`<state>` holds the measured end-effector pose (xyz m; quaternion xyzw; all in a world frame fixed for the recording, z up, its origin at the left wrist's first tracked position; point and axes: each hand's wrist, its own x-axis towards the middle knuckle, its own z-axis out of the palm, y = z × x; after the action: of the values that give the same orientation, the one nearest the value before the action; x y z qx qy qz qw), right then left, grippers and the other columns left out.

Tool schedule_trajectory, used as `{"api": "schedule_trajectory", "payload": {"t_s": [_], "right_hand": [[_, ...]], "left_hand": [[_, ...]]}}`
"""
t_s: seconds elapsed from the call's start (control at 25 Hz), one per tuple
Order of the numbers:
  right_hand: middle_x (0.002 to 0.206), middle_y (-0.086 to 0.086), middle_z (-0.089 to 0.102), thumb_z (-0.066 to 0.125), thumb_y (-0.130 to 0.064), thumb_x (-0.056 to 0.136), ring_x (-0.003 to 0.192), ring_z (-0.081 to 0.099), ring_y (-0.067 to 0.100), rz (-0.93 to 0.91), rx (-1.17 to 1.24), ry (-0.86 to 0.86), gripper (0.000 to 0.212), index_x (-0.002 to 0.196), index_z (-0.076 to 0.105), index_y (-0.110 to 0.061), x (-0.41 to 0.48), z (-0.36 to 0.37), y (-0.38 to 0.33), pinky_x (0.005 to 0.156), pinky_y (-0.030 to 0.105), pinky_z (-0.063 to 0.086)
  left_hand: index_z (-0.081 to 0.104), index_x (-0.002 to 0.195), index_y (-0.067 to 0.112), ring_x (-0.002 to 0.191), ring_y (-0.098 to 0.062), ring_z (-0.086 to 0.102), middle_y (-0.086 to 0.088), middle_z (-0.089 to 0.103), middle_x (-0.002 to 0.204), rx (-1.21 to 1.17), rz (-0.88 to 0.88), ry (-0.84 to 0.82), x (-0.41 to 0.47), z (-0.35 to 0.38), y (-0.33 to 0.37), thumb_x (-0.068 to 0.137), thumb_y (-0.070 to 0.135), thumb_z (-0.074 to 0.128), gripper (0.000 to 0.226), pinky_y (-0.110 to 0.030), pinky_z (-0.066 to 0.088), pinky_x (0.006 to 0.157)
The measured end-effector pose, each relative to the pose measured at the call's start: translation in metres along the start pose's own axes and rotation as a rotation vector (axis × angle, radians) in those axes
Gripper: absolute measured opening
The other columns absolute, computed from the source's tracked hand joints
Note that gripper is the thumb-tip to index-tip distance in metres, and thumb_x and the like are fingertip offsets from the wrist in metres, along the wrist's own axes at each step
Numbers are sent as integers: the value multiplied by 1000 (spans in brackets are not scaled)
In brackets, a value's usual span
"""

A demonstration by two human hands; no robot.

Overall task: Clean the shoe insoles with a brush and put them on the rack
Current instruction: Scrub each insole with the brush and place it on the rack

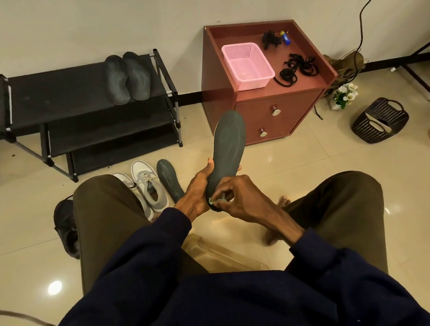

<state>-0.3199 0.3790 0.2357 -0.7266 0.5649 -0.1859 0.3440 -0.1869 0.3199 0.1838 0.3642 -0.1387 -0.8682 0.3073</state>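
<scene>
Head view: judging by how things lie, the job looks about half done. A pair of dark grey moulded insoles (127, 78) lies side by side on the top shelf of the black three-shelf fabric rack (58, 95), far ahead of the left hand (197, 188) and off to its left.

That hand grips a long dark grey foam insole (229, 147) by its lower half, thumb on the near edge and fingers curled behind, so the toe end stands up and away beyond the knuckles. The right hand (245, 201) pinches a small teal brush (217, 200) against the heel end, just beside the left palm; most of the brush is hidden by the fingers.

Another flat grey insole (169, 179) lies on the floor just left of the left hand, beside the white and grey sneakers (148, 188). It appears to be waiting its turn; both then need racking.
</scene>
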Motion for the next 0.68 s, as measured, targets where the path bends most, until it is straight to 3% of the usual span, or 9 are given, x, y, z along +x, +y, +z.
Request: {"api": "schedule_trajectory", "payload": {"t_s": [0.08, 0.24, 0.36, 0.48, 0.68], "right_hand": [[87, -5, 72, 80, -7, 80, 76, 67, 10, 18, -64, -11, 14, 88, 83, -18, 4, -7, 5, 66, 20, 53], [91, 3, 70, 77, -3, 78, 81, 65, 18, -4, -249, 320, 14, 89, 80, -12, 11, -6, 16, 73, 32, 56], [91, -2, 70, 80, -7, 82, 79, 64, 11, -54, -97, 149, 14, 95, 81, -14, 1, 6, 3, 71, 27, 56], [87, -6, 70, 79, -5, 80, 75, 64, 7, -30, -33, -15, 14, 89, 82, -16, -2, 0, 1, 68, 24, 55], [91, 4, 68, 76, -3, 79, 81, 64, 22, -9, -288, 358, 13, 89, 77, -12, 9, -3, 14, 72, 34, 54]], "left_hand": [[54, 142, 7, 131, -32, 57, -18, 61, 140, -22, 5, -15, 2, -3, 0, 104, 57, 41, 64, -48, 41, 116], [66, 126, 9, 104, -27, 71, -14, 71, 123, 18, 58, 59, 4, -2, 3, 102, 52, 48, 52, -44, 53, 100], [60, 133, 9, 114, -30, 66, -17, 65, 136, -43, 30, 9, 3, -4, 4, 103, 56, 42, 59, -48, 46, 109], [56, 139, 10, 117, -31, 63, -16, 63, 138, -71, 23, 8, 3, -7, 4, 103, 58, 40, 62, -46, 49, 105], [69, 121, 9, 100, -26, 73, -13, 72, 120, 54, 57, 43, 3, 0, 4, 104, 51, 47, 50, -41, 58, 93]]}}
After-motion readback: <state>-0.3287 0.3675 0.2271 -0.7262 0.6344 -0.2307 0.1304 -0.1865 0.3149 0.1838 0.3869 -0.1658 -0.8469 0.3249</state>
